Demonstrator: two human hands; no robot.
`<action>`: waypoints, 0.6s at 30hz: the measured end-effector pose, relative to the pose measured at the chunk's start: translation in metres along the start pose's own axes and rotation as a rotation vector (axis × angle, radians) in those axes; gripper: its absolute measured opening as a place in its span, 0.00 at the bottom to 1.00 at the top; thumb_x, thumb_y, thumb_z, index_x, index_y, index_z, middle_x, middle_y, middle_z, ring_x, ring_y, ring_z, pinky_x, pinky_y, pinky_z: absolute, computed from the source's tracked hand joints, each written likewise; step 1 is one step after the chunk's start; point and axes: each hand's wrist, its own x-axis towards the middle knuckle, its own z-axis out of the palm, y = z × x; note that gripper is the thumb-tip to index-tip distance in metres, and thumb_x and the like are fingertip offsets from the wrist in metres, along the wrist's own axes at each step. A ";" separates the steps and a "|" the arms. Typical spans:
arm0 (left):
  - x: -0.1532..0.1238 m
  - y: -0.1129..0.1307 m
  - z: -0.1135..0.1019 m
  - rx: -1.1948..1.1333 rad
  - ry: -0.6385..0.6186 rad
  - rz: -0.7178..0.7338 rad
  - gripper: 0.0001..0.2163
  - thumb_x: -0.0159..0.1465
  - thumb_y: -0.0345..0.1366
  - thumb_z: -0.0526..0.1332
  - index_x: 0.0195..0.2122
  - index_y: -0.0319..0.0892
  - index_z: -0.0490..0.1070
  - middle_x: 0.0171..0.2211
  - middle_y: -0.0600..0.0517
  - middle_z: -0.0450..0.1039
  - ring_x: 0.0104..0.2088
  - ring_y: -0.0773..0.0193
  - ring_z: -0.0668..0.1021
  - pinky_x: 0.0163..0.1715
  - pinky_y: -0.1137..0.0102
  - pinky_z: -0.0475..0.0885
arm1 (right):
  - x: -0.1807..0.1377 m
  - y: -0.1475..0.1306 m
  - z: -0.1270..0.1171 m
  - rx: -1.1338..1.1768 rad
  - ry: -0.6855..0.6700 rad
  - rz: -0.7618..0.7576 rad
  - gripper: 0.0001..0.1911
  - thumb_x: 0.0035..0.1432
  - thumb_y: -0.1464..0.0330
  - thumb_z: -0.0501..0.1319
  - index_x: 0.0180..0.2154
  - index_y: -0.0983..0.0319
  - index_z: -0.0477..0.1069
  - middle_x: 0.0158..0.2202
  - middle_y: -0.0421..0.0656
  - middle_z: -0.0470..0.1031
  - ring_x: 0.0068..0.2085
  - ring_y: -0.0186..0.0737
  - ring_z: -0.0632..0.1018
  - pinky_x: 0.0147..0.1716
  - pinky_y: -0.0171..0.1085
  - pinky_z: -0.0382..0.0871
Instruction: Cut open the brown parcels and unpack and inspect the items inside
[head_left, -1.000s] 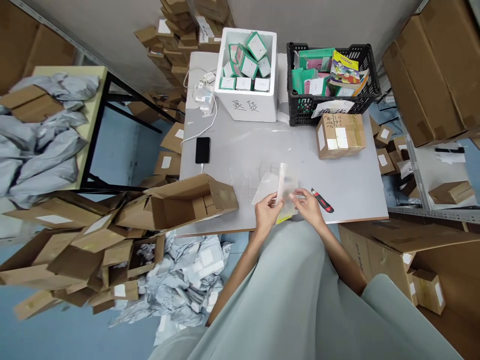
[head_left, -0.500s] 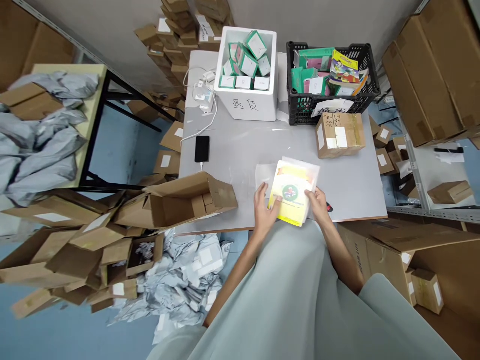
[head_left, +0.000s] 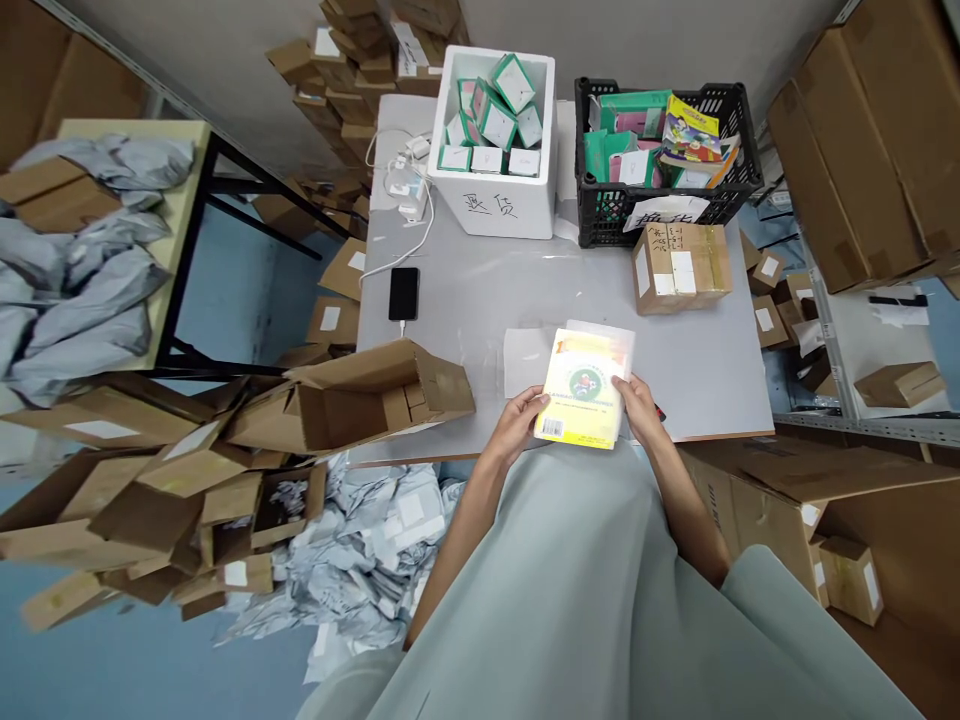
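Between my two hands, at the front edge of the table, is a thin yellow and white booklet [head_left: 581,385] with a round green emblem and a barcode at its lower left. A clear sleeve or sheet shows past its top and right sides. My left hand [head_left: 521,420] is closed on its left edge, the thumb on top. On the right edge my right hand [head_left: 637,405] pinches it, thumb on the cover. A white paper sheet [head_left: 525,362] lies on the table just behind my left hand. A small dark and red object [head_left: 660,412] is partly hidden behind my right hand.
On the grey table [head_left: 480,290] stand a white foam box [head_left: 495,210] of small green-edged boxes, a black crate [head_left: 604,215] of packets and books, a taped carton [head_left: 682,268], a phone [head_left: 404,294] and an open carton [head_left: 442,390]. Cartons and grey mailing bags [head_left: 367,560] crowd the floor at left.
The booklet has turned slightly and now lies flatter to view, its barcode uncovered. My left hand has shifted down and left along its edge; my right hand keeps its grip.
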 end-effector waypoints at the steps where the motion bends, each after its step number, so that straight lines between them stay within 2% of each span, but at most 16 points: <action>1: 0.000 -0.001 0.000 0.005 0.004 0.007 0.35 0.52 0.61 0.81 0.54 0.42 0.84 0.46 0.42 0.89 0.39 0.49 0.89 0.31 0.67 0.79 | 0.001 0.000 -0.001 -0.032 -0.011 -0.005 0.33 0.58 0.38 0.69 0.49 0.60 0.80 0.45 0.49 0.89 0.49 0.57 0.87 0.49 0.51 0.84; 4: 0.000 -0.003 0.000 0.000 0.043 0.045 0.33 0.53 0.62 0.80 0.51 0.43 0.83 0.45 0.42 0.89 0.39 0.50 0.89 0.32 0.66 0.79 | 0.007 0.000 -0.009 -0.133 -0.020 -0.008 0.38 0.59 0.32 0.65 0.47 0.59 0.80 0.43 0.48 0.88 0.48 0.55 0.86 0.47 0.49 0.83; 7: 0.002 -0.003 -0.005 -0.040 0.102 0.077 0.33 0.52 0.62 0.80 0.49 0.42 0.82 0.46 0.42 0.88 0.42 0.49 0.89 0.37 0.64 0.82 | 0.014 -0.001 -0.023 -0.146 0.046 -0.013 0.39 0.56 0.29 0.64 0.44 0.58 0.79 0.40 0.46 0.87 0.43 0.53 0.86 0.42 0.46 0.82; 13: 0.017 -0.010 -0.031 -0.034 0.241 0.136 0.32 0.52 0.61 0.79 0.48 0.44 0.77 0.46 0.43 0.87 0.49 0.46 0.88 0.45 0.58 0.84 | 0.021 -0.012 -0.058 -0.103 0.235 -0.074 0.34 0.56 0.34 0.67 0.41 0.58 0.76 0.34 0.41 0.84 0.38 0.46 0.83 0.40 0.41 0.78; 18: 0.043 -0.025 -0.049 -0.009 0.390 0.087 0.30 0.53 0.57 0.77 0.48 0.44 0.74 0.45 0.44 0.87 0.43 0.52 0.87 0.43 0.61 0.82 | 0.022 -0.028 -0.078 -0.156 0.353 -0.172 0.29 0.61 0.38 0.66 0.37 0.59 0.75 0.34 0.41 0.82 0.39 0.43 0.80 0.41 0.39 0.73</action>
